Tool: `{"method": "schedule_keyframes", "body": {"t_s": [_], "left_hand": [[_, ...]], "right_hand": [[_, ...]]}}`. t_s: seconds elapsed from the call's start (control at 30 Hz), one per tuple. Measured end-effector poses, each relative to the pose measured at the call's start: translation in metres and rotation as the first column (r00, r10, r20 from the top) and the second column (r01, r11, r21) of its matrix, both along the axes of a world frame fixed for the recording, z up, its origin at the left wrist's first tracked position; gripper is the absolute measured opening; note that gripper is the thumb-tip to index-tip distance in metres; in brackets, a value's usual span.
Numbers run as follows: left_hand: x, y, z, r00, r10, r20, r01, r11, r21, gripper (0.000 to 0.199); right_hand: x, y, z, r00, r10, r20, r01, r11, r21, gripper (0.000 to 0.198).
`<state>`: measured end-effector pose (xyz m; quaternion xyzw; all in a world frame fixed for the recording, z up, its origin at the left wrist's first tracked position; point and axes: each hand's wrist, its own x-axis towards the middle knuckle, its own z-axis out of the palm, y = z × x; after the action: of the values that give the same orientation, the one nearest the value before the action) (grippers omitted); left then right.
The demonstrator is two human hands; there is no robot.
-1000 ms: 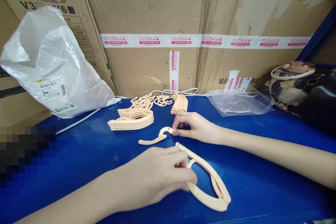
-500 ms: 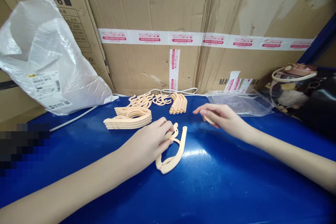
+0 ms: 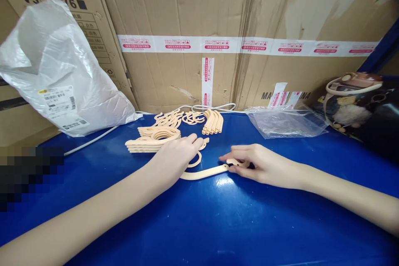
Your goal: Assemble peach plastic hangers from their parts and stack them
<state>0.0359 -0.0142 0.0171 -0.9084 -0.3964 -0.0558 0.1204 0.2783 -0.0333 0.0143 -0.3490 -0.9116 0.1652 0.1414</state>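
My left hand (image 3: pixel 177 156) is closed on a cream plastic folding hanger (image 3: pixel 205 173), whose long curved arm points right, with a ring part showing by my fingers. My palm hides much of the hanger. In my right hand (image 3: pixel 262 164), thumb and fingers pinch a curved cream plastic piece (image 3: pixel 234 161) at the tip of that arm. Whether the two parts are joined cannot be made out. Behind my left hand lies a stack of folded cream hangers (image 3: pixel 146 147). Loose cream hooks (image 3: pixel 168 119) and a row of curved arm pieces (image 3: pixel 213 122) lie farther back.
A blue tabletop (image 3: pixel 237 224) carries everything. At the left stands a white plastic parcel bag (image 3: pixel 62 66). Cardboard boxes (image 3: pixel 181 12) wall off the back, with a white cable (image 3: pixel 90 141) along them. On the right are a clear plastic bag (image 3: pixel 283 122) and a dark bag (image 3: pixel 380 120).
The hanger has turned so its long arm swings down toward the right. My right hand has moved left and nearer, bringing its curved piece to the arm's tip.
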Motion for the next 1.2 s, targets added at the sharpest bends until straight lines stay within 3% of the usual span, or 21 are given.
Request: {"method": "schedule_keyframes", "body": {"t_s": [0.1,0.17,0.33,0.53,0.67,0.77,0.9,1.2], "left_hand": [[0.002,-0.007,0.001,0.995,-0.028,0.092,0.028,1.000,-0.002,0.021],[0.004,-0.013,0.001,0.975,-0.084,0.208,0.100,0.993,-0.069,0.017],[0.007,-0.017,-0.009,0.929,-0.184,0.322,0.269,0.932,-0.243,0.030],[0.004,-0.011,-0.012,0.933,-0.156,0.323,0.283,0.874,-0.395,0.025],[0.004,-0.014,-0.005,0.913,-0.119,0.391,0.296,0.853,-0.431,0.023],[0.004,-0.016,-0.002,0.896,-0.106,0.432,0.314,0.839,-0.444,0.022],[0.005,-0.018,-0.003,0.885,-0.100,0.454,0.323,0.834,-0.447,0.021],[0.006,-0.018,-0.004,0.866,-0.101,0.489,0.340,0.836,-0.430,0.020]], "right_hand": [[0.003,0.004,0.002,0.997,-0.058,-0.049,0.062,0.995,0.082,0.035],[0.004,0.006,0.003,0.992,-0.125,-0.022,0.126,0.984,0.126,0.037],[0.005,0.007,0.000,0.970,-0.241,-0.014,0.242,0.967,0.080,0.030],[0.004,0.008,-0.002,0.995,-0.096,-0.033,0.100,0.986,0.133,0.034],[0.004,0.008,-0.002,0.983,-0.168,0.077,0.162,0.984,0.078,0.034],[0.003,0.005,-0.001,0.982,-0.175,0.075,0.175,0.985,0.016,0.034],[0.000,0.001,0.002,0.996,-0.090,0.012,0.090,0.995,-0.048,0.034],[-0.002,0.000,0.000,0.994,-0.075,-0.077,0.069,0.994,-0.085,0.033]]}}
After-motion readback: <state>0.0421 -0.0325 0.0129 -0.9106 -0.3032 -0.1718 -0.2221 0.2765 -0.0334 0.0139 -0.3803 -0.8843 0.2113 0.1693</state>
